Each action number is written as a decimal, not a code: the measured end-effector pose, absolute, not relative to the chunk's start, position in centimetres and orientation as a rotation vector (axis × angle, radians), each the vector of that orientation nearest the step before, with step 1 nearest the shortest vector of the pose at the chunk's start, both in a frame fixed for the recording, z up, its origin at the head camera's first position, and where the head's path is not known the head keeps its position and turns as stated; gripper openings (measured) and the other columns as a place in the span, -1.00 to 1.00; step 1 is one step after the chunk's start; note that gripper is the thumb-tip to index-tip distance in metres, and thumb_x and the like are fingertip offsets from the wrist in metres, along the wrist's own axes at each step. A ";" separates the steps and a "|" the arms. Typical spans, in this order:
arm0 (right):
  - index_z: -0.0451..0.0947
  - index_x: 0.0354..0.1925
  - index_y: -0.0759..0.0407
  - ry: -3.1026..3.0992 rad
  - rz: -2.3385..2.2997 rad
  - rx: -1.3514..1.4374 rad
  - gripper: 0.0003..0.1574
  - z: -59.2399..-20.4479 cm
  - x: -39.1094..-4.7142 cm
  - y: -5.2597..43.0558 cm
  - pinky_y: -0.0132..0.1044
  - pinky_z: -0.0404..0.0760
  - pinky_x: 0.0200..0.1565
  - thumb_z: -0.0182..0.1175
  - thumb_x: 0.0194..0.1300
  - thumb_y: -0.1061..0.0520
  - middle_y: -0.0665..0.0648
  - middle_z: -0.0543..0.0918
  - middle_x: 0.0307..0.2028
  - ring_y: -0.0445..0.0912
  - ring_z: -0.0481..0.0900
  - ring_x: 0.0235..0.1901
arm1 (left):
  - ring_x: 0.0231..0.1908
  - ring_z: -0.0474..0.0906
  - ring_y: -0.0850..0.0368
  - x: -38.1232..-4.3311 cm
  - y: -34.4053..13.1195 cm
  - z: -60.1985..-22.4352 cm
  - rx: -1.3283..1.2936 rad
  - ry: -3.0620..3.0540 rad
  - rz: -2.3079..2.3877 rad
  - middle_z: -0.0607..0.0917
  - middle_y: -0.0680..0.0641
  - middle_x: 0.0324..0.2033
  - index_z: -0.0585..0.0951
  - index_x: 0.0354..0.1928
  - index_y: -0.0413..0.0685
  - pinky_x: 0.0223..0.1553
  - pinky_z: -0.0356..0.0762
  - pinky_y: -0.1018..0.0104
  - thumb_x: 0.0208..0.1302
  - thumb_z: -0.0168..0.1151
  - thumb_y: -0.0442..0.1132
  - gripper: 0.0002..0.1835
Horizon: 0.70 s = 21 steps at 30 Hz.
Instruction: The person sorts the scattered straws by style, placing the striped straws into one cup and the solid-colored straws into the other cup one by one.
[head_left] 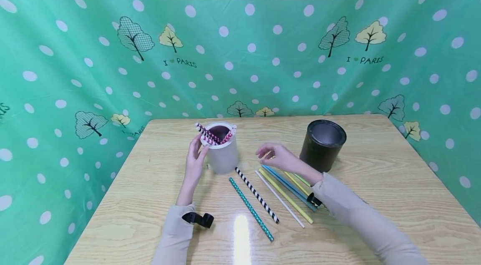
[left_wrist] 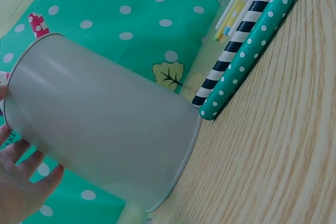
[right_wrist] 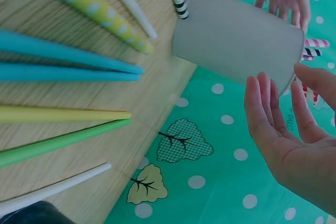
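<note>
My left hand (head_left: 195,162) holds the left side of a white can (head_left: 224,157), thumb toward the front, fingers spread along its wall in the left wrist view. Several patterned paper straws (head_left: 227,135), pink, dark and striped, lean inside the can and stick out above its rim. To the right of the can, my right hand (head_left: 277,156) hovers above the straws on the table, its fingers loosely bent with nothing between them. Below it lie a white straw (head_left: 279,199), a yellow dotted straw (head_left: 286,196) and blue straws (right_wrist: 58,71).
A black can (head_left: 323,146) stands behind my right forearm. In front of the white can lie a black-and-white striped straw (head_left: 257,195) and a teal dotted straw (head_left: 251,209). Green (right_wrist: 63,142) and yellow straws lie nearer the black can. A green dotted cloth (head_left: 240,56) hangs behind the table.
</note>
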State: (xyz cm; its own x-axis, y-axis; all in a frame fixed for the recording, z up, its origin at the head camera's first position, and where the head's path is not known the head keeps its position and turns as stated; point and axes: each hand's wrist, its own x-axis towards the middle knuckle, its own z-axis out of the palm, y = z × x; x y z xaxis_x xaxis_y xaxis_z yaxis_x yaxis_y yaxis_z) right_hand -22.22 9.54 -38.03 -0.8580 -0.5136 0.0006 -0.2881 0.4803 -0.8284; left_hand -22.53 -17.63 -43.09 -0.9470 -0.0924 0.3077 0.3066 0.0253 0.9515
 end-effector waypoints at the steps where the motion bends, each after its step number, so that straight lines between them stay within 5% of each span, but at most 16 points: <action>1: 0.47 -0.13 0.26 2.480 -1.302 -0.687 -0.72 -38.2 -22.2 9.6 -0.32 0.57 -0.25 0.15 0.12 0.28 0.17 0.55 -0.24 -0.04 0.52 -0.27 | 0.29 0.00 -0.02 -22.5 -17.6 -43.1 -0.218 -2.021 -2.005 0.13 -0.20 0.29 0.10 0.27 -0.23 0.29 -0.05 0.02 0.28 -0.03 -0.32 -0.46; 21: 0.46 -0.14 0.37 2.477 -1.120 -0.809 -0.71 -40.8 -21.8 11.2 -0.36 0.57 -0.30 0.11 0.09 0.40 0.24 0.54 -0.25 -0.04 0.52 -0.30 | 0.28 0.01 -0.04 -22.6 -17.6 -43.4 -0.260 -1.989 -1.981 0.15 -0.21 0.28 0.13 0.27 -0.20 0.26 -0.02 -0.05 0.28 -0.01 -0.31 -0.46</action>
